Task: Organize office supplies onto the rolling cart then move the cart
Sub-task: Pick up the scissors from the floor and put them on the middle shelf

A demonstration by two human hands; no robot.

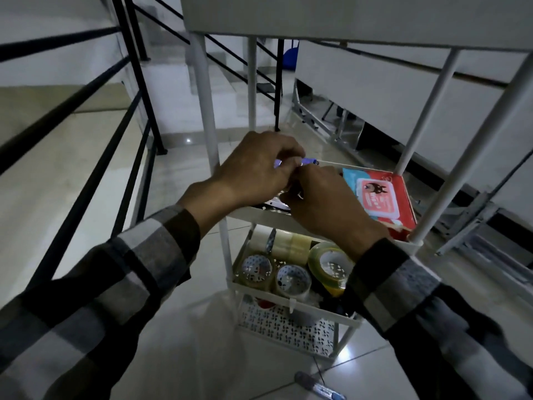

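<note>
A white rolling cart point(415, 243) with several tiers stands in front of me on the tiled floor. Over its middle tier my left hand point(253, 168) and my right hand point(323, 197) meet, both closed on a small purple pen-like item point(310, 161); its middle is hidden by my fingers. On that tier's right side lies a red and blue wet-wipe pack point(380, 194). The tier below holds several tape rolls point(291, 280), one of them yellow-green point(328, 264). The bottom tier shows dark items I cannot make out.
A blue marker point(318, 386) lies on the floor near the cart's front. A black stair railing point(86, 140) runs along the left. White desks with metal legs point(375, 90) stand to the right. The cart's top shelf point(346, 18) looms overhead.
</note>
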